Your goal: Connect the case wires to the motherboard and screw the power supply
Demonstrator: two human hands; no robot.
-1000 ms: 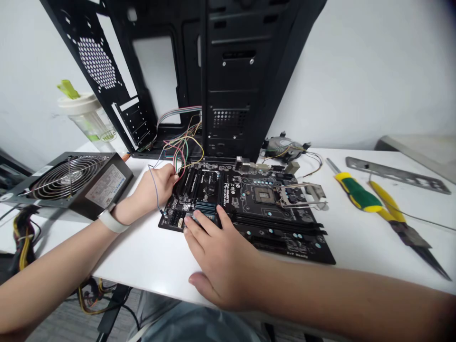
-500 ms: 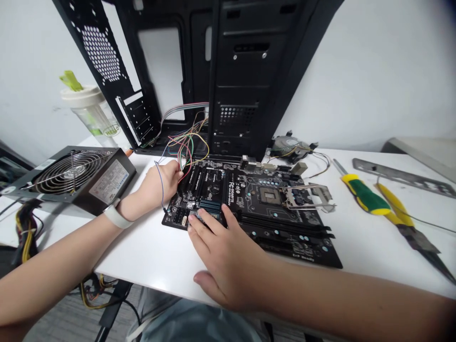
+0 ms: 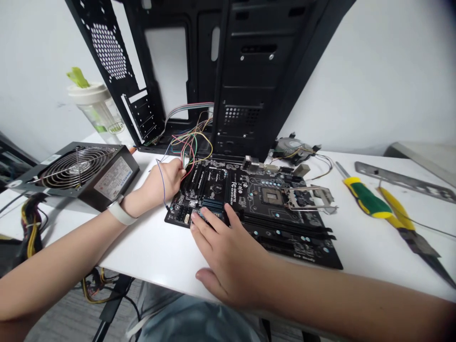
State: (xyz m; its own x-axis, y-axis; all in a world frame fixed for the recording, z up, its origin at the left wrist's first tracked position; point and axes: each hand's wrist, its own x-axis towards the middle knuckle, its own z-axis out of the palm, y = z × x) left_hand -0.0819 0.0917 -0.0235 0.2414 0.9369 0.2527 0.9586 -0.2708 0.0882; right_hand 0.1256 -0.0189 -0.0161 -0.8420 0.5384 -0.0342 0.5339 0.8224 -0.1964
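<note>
A black motherboard (image 3: 249, 204) lies flat on the white table, its CPU socket (image 3: 272, 195) bare and the metal socket frame raised. My left hand (image 3: 164, 183) is closed at the board's left edge, the fingers pinching a connector of the thin coloured wires (image 3: 192, 145); the connector itself is mostly hidden. A blue wire (image 3: 163, 183) loops over this hand down to the board's near left corner. My right hand (image 3: 228, 256) rests open, fingertips touching the board near its blue heatsink (image 3: 213, 204), thumb over the table edge.
Behind the board stands a black computer case (image 3: 245, 85). To the left are a power supply (image 3: 85, 171) and a clear cup (image 3: 101, 114). On the right lie a CPU fan (image 3: 294, 149), a screwdriver (image 3: 366, 197), pliers (image 3: 416, 237) and an I/O shield (image 3: 406, 180).
The whole view has shifted slightly, so everything sits a little further right. Both hands keep nearly the same place and pose on the board.
</note>
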